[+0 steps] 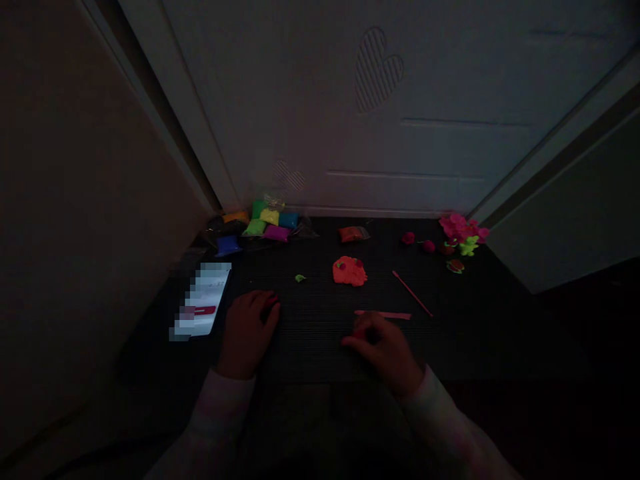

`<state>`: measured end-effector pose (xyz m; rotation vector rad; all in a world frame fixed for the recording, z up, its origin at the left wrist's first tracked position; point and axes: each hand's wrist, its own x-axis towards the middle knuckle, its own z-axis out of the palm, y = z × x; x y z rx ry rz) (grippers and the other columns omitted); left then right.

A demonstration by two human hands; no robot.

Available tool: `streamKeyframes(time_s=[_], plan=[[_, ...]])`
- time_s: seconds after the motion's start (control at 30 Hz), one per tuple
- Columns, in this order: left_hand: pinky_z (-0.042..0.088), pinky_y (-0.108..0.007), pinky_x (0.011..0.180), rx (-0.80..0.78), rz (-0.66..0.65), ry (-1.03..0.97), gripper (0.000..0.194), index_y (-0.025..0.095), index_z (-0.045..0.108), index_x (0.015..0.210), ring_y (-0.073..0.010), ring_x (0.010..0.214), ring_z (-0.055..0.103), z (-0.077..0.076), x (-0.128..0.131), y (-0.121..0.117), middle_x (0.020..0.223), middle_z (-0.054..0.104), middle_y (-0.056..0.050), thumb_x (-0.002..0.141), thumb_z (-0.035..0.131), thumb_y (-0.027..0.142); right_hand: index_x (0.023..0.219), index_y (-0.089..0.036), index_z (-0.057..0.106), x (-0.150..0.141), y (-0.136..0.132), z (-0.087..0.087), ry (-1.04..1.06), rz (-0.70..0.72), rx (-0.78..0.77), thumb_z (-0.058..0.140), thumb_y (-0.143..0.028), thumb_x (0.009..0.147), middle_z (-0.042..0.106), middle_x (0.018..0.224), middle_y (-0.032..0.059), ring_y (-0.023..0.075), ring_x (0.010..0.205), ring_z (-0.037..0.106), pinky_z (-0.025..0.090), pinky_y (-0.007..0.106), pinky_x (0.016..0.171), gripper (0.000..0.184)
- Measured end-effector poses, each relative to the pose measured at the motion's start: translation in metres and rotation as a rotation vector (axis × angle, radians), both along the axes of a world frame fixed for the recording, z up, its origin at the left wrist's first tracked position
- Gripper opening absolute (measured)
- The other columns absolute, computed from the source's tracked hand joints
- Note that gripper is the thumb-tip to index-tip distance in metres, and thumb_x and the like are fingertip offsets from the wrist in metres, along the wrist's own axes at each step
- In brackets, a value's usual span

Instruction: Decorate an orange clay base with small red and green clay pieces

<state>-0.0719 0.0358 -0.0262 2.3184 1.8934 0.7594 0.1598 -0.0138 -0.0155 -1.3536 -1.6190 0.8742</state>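
Note:
On the left of the dark table, my left hand rests with thumb and fingers closed around a small lump of dark red modelling clay. My right hand is curled low over the table, its thumb and forefinger pinching a small red piece of clay, mostly covered by the fingers. Just behind that hand lies a flat pink clay tool. A thin pink stick tool lies slanted to its right. Beyond the hands sits a flattened orange-red clay slab with small bits on top. A tiny green leaf-like piece lies between the hands.
A lit phone lies at the left. Several coloured clay packets pile up at the back left, with an orange packet near the middle. Pink flower-like shapes and a yellow-green figure stand back right, before a white panel.

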Motion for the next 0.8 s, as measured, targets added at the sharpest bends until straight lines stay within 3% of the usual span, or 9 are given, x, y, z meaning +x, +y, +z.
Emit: streamKeyframes(time_s=[0.1,0.23,0.37,0.47,0.6,0.7,0.8], plan=[[0.044,-0.04,0.081,-0.003,0.002,-0.006,0.028,0.016,0.061,0.094,-0.024,0.09,0.056,-0.0009,-0.0002,0.0005,0.096,0.063,-0.01,0.08,0.044,0.034,0.077,-0.021,0.061,0.0009,0.0005,0.0001,-0.006,0.04,0.022,0.058,-0.031,0.075,0.066,0.078,0.0029,0.0167,0.076,0.06,0.048,0.032,0.069,0.01],[0.043,-0.039,0.082,-0.003,0.01,-0.018,0.028,0.017,0.061,0.093,-0.0242,0.091,0.055,-0.0019,-0.0002,0.0006,0.095,0.063,-0.01,0.079,0.044,0.034,0.099,-0.022,0.06,0.002,0.0004,-0.0005,-0.026,0.071,0.013,0.043,-0.029,0.085,0.067,0.083,0.0032,0.0159,0.082,0.061,0.046,0.032,0.076,0.023],[0.043,-0.039,0.082,0.0,0.008,-0.025,0.028,0.017,0.061,0.093,-0.024,0.091,0.055,-0.0016,-0.0002,0.0,0.095,0.063,-0.009,0.079,0.044,0.035,0.074,-0.02,0.058,0.0022,-0.0001,0.0018,-0.048,0.038,-0.008,0.036,-0.031,0.086,0.057,0.058,-0.0015,0.0114,0.056,0.055,0.043,0.024,0.055,0.028],[0.043,-0.039,0.082,0.007,0.005,-0.026,0.029,0.016,0.061,0.093,-0.0238,0.091,0.055,-0.0011,0.0,-0.0005,0.095,0.063,-0.01,0.08,0.044,0.034,0.059,-0.02,0.05,0.0012,-0.0009,0.0044,-0.058,-0.002,-0.021,0.05,-0.033,0.079,0.052,0.053,-0.0032,0.01,0.049,0.049,0.038,0.023,0.047,0.024],[0.043,-0.039,0.081,0.009,0.003,-0.021,0.03,0.015,0.062,0.094,-0.0247,0.091,0.055,-0.0009,0.0001,-0.0009,0.095,0.063,-0.011,0.08,0.043,0.035,0.063,-0.02,0.052,-0.0004,-0.0015,0.0053,-0.048,-0.032,-0.014,0.062,-0.031,0.07,0.056,0.06,-0.0024,0.0119,0.057,0.052,0.041,0.024,0.054,0.016],[0.043,-0.039,0.081,0.011,0.005,-0.017,0.03,0.016,0.061,0.094,-0.0245,0.091,0.055,-0.0015,-0.0004,-0.0008,0.096,0.062,-0.01,0.08,0.043,0.035,0.077,-0.021,0.058,-0.0002,-0.0011,0.0045,-0.036,-0.022,0.002,0.057,-0.028,0.074,0.06,0.07,0.0004,0.0143,0.067,0.056,0.043,0.027,0.062,0.008],[0.043,-0.038,0.081,0.015,-0.003,-0.017,0.029,0.017,0.061,0.094,-0.0237,0.091,0.055,-0.0028,-0.001,-0.0004,0.095,0.063,-0.009,0.08,0.044,0.035,0.087,-0.021,0.059,0.0011,-0.0004,0.0039,-0.022,-0.012,0.02,0.049,-0.028,0.08,0.061,0.079,0.0025,0.015,0.076,0.056,0.043,0.028,0.069,0.014]])
